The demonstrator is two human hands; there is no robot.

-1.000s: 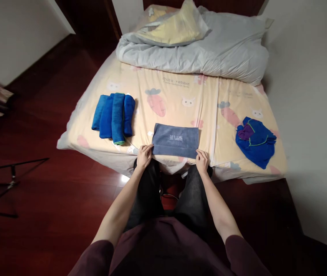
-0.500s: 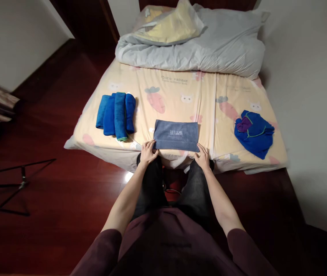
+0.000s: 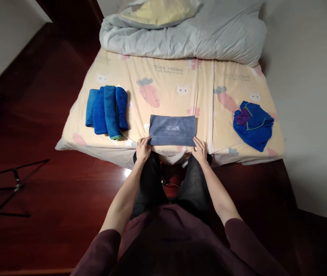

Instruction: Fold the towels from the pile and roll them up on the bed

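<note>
A grey-blue towel (image 3: 172, 129) with white "HAPPY LIFE" lettering, upside down from my side, lies flat near the front edge of the bed. A narrow strip along its near side is marked off by a crease or fold line. My left hand (image 3: 143, 148) has its fingers closed on the near left corner. At the near right corner, my right hand (image 3: 199, 150) pinches the towel in the same way. Several rolled blue towels (image 3: 107, 112) lie side by side to the left. Over on the right is a crumpled blue cloth bundle (image 3: 253, 126) with green edging and a purple patch.
The bed (image 3: 177, 92) has a yellow carrot-and-rabbit sheet. Across its far end lie a rolled pale quilt (image 3: 180, 44) and a yellow pillow (image 3: 163, 13). A black tripod leg frame (image 3: 16, 188) stands on the floor at left; a wall (image 3: 310, 115) borders the right side.
The camera view has tilted down and shifted slightly, so the bed sits higher and further left in the picture. Both hands stay at the towel's near corners.
</note>
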